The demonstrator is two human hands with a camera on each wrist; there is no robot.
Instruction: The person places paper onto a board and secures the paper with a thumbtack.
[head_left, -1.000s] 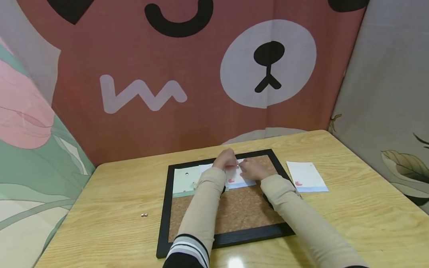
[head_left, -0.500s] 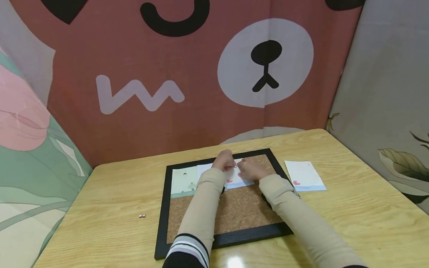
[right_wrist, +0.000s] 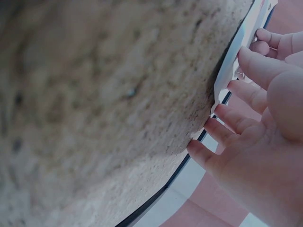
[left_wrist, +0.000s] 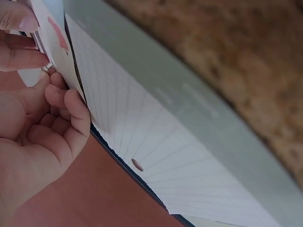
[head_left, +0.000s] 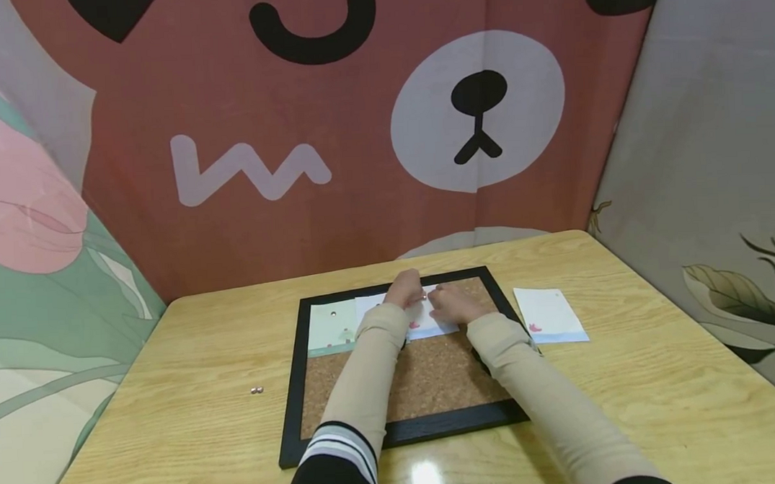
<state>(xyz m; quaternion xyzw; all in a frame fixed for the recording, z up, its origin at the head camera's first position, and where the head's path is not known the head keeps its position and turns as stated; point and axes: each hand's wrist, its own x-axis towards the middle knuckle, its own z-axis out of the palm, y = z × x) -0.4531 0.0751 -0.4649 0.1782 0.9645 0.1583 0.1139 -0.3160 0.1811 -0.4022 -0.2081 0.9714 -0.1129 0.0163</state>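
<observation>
A black-framed corkboard [head_left: 446, 384] lies on the table, with paper sheets along its far part. My left hand [head_left: 404, 289] curls over a white sheet [head_left: 433, 328] with a red print, pinching a small silver thumbtack [left_wrist: 47, 69] at its fingertips. From the other side, my right hand [head_left: 456, 304] rests its extended fingers [right_wrist: 236, 118] on the sheet's edge and the cork. In the left wrist view, the right fingertips are close to the tack. A pale green sheet [head_left: 325, 330] at the board's left bears a tack [left_wrist: 137, 164].
Two small silver tacks [head_left: 257, 390] lie on the wooden table [head_left: 193, 395] left of the board. Another white sheet [head_left: 551, 314] with a red print lies to the board's right. A bear-patterned cloth [head_left: 361, 221] hangs behind the table.
The head view has shifted slightly. Both hands stay at the same spot on the white sheet, with only slight finger movement.
</observation>
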